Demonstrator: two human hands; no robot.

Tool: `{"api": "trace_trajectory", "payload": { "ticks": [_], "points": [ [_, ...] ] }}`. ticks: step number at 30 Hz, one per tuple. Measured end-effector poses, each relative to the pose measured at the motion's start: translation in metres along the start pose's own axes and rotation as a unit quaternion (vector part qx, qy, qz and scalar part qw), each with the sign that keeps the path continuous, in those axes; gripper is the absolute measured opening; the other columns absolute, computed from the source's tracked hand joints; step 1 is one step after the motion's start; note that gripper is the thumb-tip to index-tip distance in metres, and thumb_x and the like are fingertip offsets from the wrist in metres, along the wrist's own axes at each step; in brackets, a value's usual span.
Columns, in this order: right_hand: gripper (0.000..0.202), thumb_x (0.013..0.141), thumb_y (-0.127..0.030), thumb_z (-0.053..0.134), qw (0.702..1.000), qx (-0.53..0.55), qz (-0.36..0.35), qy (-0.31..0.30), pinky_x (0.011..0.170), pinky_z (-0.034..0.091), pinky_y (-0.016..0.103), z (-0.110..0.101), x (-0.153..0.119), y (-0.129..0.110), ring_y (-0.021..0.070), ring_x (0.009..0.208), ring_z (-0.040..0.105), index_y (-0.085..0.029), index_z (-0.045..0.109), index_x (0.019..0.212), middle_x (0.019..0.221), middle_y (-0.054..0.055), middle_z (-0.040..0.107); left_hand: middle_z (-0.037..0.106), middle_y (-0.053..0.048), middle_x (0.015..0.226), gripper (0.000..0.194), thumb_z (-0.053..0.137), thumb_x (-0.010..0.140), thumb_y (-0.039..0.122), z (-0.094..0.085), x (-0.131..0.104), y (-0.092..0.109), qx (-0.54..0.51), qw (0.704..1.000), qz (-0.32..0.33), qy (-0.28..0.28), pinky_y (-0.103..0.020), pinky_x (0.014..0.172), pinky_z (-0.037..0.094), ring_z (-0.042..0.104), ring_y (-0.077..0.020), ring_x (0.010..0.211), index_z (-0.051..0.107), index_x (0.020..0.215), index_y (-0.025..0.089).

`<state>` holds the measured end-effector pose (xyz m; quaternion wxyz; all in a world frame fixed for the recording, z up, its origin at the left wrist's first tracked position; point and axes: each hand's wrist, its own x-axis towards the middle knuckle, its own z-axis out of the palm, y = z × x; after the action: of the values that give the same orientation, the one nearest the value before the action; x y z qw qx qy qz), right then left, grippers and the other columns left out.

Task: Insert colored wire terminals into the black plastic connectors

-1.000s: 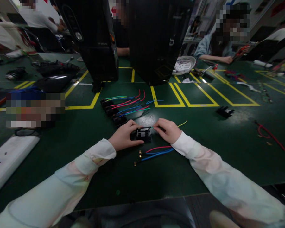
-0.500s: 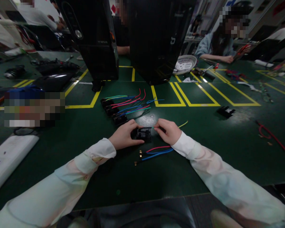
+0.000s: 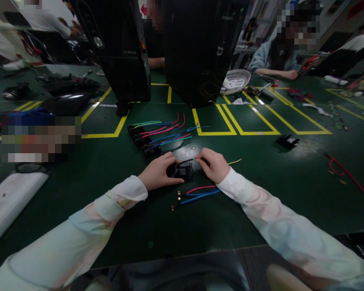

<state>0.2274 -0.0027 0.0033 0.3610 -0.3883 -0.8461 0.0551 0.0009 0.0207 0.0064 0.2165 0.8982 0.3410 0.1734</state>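
My left hand point(image 3: 160, 171) grips a small black plastic housing point(image 3: 183, 171) between thumb and fingers. My right hand point(image 3: 212, 162) pinches a thin green-yellow wire point(image 3: 235, 161), whose dark sleeved end slants down to the housing's upper left edge. Below my hands lie a red wire point(image 3: 200, 188) and blue wires point(image 3: 197, 197) with brass terminals at their left ends. Beyond my left hand, several black housings point(image 3: 152, 150) with coloured wires sit in a slanting row.
Two tall black cases point(image 3: 124, 76) stand at the back. Another black part point(image 3: 287, 141) and a red cable point(image 3: 347, 173) lie right, a white box point(image 3: 15, 202) left. A white basket point(image 3: 235, 81) is beyond; people sit around the green table point(image 3: 157, 226).
My right hand has lifted slightly, and the sleeved wire end now tilts up from the housing instead of lying along its top edge. My left hand holds nearly the same place.
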Motion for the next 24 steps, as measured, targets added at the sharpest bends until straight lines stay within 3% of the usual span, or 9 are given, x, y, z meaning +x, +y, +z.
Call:
{"api": "trace_trajectory", "payload": {
  "ticks": [4, 10, 18, 24],
  "points": [
    [0.01, 0.084, -0.013, 0.044, 0.999, 0.034, -0.028, -0.028, 0.061, 0.04, 0.024, -0.0041, -0.0002, -0.0046, 0.0137, 0.066, 0.05, -0.019, 0.048, 0.076, 0.07, 0.002, 0.05, 0.05, -0.004, 0.096, 0.048, 0.065, 0.068, 0.05, -0.0001, -0.0004, 0.0005, 0.003, 1.0, -0.008, 0.0, -0.034, 0.079, 0.046, 0.054, -0.0205, 0.089, 0.055, 0.103, 0.019],
    [0.012, 0.085, -0.015, 0.042, 1.0, 0.01, -0.008, 0.006, 0.062, 0.04, 0.026, -0.0037, 0.0046, -0.0048, 0.0144, 0.067, 0.05, -0.019, 0.048, 0.076, 0.069, 0.002, 0.05, 0.052, -0.005, 0.1, 0.049, 0.066, 0.067, 0.051, -0.0005, 0.0002, -0.0001, 0.001, 1.0, 0.017, -0.003, -0.034, 0.08, 0.045, 0.053, -0.0216, 0.092, 0.055, 0.102, 0.019],
    [0.011, 0.08, -0.015, 0.047, 0.993, 0.06, -0.006, -0.102, 0.055, 0.036, 0.023, -0.0075, -0.0027, 0.0028, 0.0119, 0.059, 0.047, -0.019, 0.047, 0.07, 0.063, -0.001, 0.048, 0.052, -0.004, 0.098, 0.05, 0.065, 0.068, 0.049, -0.0017, -0.0008, 0.0004, 0.003, 1.0, 0.019, -0.006, -0.033, 0.079, 0.045, 0.054, -0.0209, 0.091, 0.056, 0.109, 0.021],
    [0.012, 0.083, -0.016, 0.045, 1.0, 0.01, 0.015, -0.02, 0.061, 0.038, 0.024, -0.0047, 0.0024, 0.0018, 0.0136, 0.066, 0.05, -0.018, 0.049, 0.072, 0.068, 0.002, 0.052, 0.052, -0.005, 0.096, 0.046, 0.066, 0.067, 0.049, -0.0036, 0.0007, 0.0023, 0.006, 1.0, 0.025, -0.016, -0.032, 0.077, 0.045, 0.053, -0.0212, 0.089, 0.058, 0.101, 0.019]
  ]
}}
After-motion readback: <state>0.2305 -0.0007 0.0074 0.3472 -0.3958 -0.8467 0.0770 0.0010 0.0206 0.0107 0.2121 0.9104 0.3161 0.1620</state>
